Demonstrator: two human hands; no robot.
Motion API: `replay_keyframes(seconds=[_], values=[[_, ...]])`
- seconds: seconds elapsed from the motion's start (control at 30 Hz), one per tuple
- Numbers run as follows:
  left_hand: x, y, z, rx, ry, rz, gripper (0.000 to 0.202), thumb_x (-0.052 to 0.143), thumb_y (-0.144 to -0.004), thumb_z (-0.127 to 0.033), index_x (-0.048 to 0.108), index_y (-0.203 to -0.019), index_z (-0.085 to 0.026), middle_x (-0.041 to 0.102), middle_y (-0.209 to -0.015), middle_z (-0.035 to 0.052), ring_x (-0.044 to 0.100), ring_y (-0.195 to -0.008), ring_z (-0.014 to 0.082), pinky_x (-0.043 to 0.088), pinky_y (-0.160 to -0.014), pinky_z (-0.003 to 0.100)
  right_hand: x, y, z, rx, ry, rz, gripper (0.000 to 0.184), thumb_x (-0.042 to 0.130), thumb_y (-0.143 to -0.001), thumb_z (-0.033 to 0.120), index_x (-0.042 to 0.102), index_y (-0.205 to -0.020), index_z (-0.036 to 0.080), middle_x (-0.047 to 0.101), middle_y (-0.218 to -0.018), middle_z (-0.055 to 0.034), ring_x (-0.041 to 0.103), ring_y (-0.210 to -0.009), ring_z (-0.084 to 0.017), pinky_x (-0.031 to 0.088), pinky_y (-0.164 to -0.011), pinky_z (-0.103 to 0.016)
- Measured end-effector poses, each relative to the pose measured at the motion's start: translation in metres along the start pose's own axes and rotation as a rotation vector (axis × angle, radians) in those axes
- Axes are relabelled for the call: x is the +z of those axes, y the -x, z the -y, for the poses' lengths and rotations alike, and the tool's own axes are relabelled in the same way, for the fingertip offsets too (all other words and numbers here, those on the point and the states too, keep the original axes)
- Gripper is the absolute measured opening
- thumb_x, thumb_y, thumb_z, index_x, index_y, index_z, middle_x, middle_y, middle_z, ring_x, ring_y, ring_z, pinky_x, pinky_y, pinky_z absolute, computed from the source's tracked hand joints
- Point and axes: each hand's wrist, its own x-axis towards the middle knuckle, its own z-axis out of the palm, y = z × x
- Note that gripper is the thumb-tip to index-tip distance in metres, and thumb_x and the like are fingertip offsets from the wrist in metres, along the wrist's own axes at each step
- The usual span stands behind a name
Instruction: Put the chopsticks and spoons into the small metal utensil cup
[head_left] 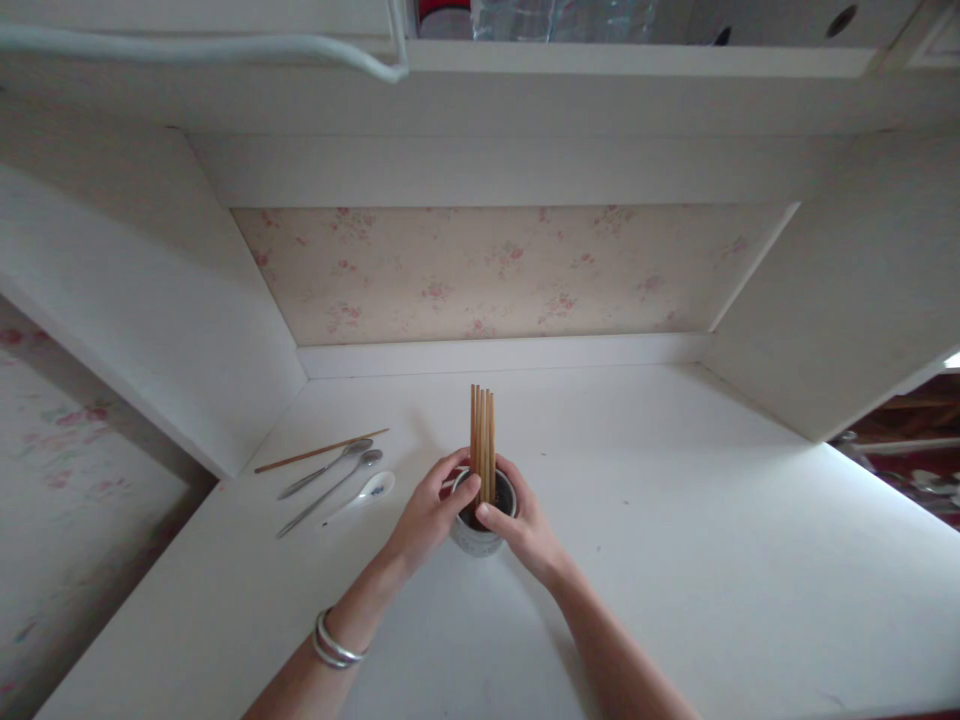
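A bundle of several wooden chopsticks [482, 430] stands upright, its lower ends inside a round grey pot [478, 543] with a dark interior. My left hand [441, 497] is closed about the bundle's left side, thumb across its front. From the right, my right hand [521, 520] closes on the same chopsticks, its thumb pressed low on them. Both hands are over the pot's rim. Something red shows behind my left fingers, too covered to name.
Left on the white tabletop [675, 560] lie a single chopstick [322, 451], two metal spoons [330, 493] and a white ceramic spoon [373, 488] with a blue mark. White side panels and a shelf [637, 58] frame the tabletop. A white cable [187, 45] hangs at upper left.
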Motion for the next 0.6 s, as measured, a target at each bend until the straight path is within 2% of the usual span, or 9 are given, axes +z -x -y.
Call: replay_keyframes(seconds=[0.1,0.2,0.27,0.4,0.43,0.5,0.57,0.6], values=[[0.001,0.01,0.008,0.025,0.206,0.1,0.077,0.072,-0.076,-0.048,0.041,-0.142,-0.021,0.047,-0.144,0.0116,0.043,-0.134,0.0281,0.035,-0.111,0.039,-0.001,0.0,-0.002,-0.001,0.031,-0.011,0.063,0.073,-0.078,0.046,0.047,-0.131,0.025,0.062,-0.125,-0.008,0.058,-0.115,-0.027,0.043,-0.101,-0.043],[0.002,0.013,0.014,0.046,0.267,0.179,0.1,0.086,-0.061,-0.041,0.034,-0.145,-0.023,0.042,-0.148,0.013,0.039,-0.136,0.0315,0.032,-0.113,0.043,-0.003,0.001,-0.006,-0.039,0.111,-0.029,0.062,0.07,-0.078,0.05,0.049,-0.131,0.025,0.058,-0.127,-0.0087,0.055,-0.118,-0.028,0.041,-0.103,-0.043],[0.001,0.011,0.016,0.064,0.246,0.192,0.101,0.089,-0.057,-0.034,0.037,-0.143,-0.023,0.046,-0.144,0.0134,0.042,-0.134,0.0325,0.032,-0.112,0.045,-0.006,0.001,-0.009,-0.071,0.163,-0.051,0.06,0.068,-0.08,0.052,0.05,-0.13,0.025,0.054,-0.132,-0.0091,0.05,-0.124,-0.028,0.037,-0.107,-0.044],[0.0,0.01,0.02,0.073,0.241,0.177,0.087,0.088,-0.059,-0.028,0.046,-0.136,-0.024,0.054,-0.136,0.0125,0.047,-0.129,0.0318,0.037,-0.109,0.044,-0.007,-0.001,-0.015,-0.072,0.162,-0.116,0.054,0.056,-0.087,0.055,0.048,-0.133,0.027,0.047,-0.139,-0.0081,0.041,-0.132,-0.027,0.032,-0.11,-0.044],[-0.001,0.011,0.021,0.072,0.241,0.17,0.086,0.087,-0.059,-0.027,0.047,-0.135,-0.024,0.055,-0.136,0.0123,0.048,-0.128,0.0315,0.037,-0.108,0.044,-0.006,-0.002,-0.014,-0.082,0.144,-0.181,0.05,0.051,-0.09,0.054,0.048,-0.132,0.027,0.047,-0.139,-0.0078,0.04,-0.133,-0.026,0.032,-0.11,-0.045],[-0.001,0.013,0.023,0.066,0.24,0.151,0.085,0.087,-0.059,-0.025,0.047,-0.134,-0.023,0.055,-0.134,0.0125,0.049,-0.127,0.0308,0.037,-0.108,0.043,0.001,-0.004,-0.006,-0.156,0.138,-0.41,0.041,0.044,-0.095,0.05,0.049,-0.128,0.027,0.051,-0.133,-0.0075,0.044,-0.128,-0.024,0.033,-0.108,-0.046],[-0.001,0.014,0.024,0.069,0.254,0.131,0.086,0.087,-0.059,-0.025,0.046,-0.134,-0.023,0.055,-0.133,0.0129,0.05,-0.125,0.0302,0.036,-0.109,0.044,0.013,-0.004,0.01,-0.309,0.194,-0.693,0.03,0.047,-0.095,0.044,0.054,-0.118,0.026,0.057,-0.116,-0.0058,0.052,-0.114,-0.022,0.036,-0.103,-0.043],[0.0,0.015,0.024,0.079,0.27,0.13,0.086,0.087,-0.06,-0.025,0.046,-0.135,-0.022,0.056,-0.133,0.0131,0.05,-0.125,0.0302,0.036,-0.109,0.044,0.023,-0.005,0.021,-0.386,0.242,-0.779,0.024,0.05,-0.094,0.041,0.056,-0.111,0.025,0.059,-0.106,-0.0043,0.055,-0.105,-0.021,0.04,-0.098,-0.04]])
